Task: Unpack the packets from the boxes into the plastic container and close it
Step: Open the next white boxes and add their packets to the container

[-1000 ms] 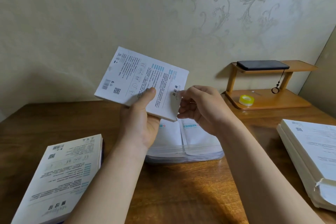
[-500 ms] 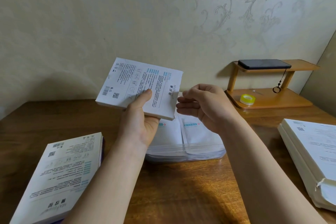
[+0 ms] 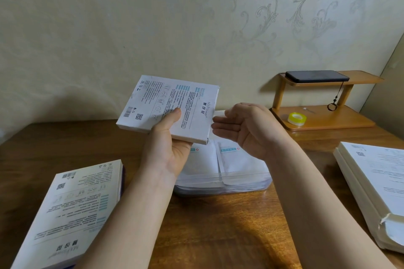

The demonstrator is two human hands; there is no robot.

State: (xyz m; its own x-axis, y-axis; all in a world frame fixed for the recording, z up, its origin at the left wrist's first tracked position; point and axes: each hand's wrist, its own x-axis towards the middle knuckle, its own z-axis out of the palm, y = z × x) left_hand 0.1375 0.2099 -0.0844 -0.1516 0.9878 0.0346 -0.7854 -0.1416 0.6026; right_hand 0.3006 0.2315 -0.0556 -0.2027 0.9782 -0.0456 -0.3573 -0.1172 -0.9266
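Box (image 3: 175, 102) hangs tilted above the plastic container (image 3: 220, 189), gripped by the left hand (image 3: 170, 153), thumb across its printed face. The right hand (image 3: 249, 131) holds nothing, fingers straight, their tips just beside the box's right end (contact unclear). White packets (image 3: 240, 159) lie in the container on the table (image 3: 218, 229).

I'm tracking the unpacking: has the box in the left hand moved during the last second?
Yes. The box dropped: its far-left corner, once above the phone on the wooden shelf, is now about level with it.
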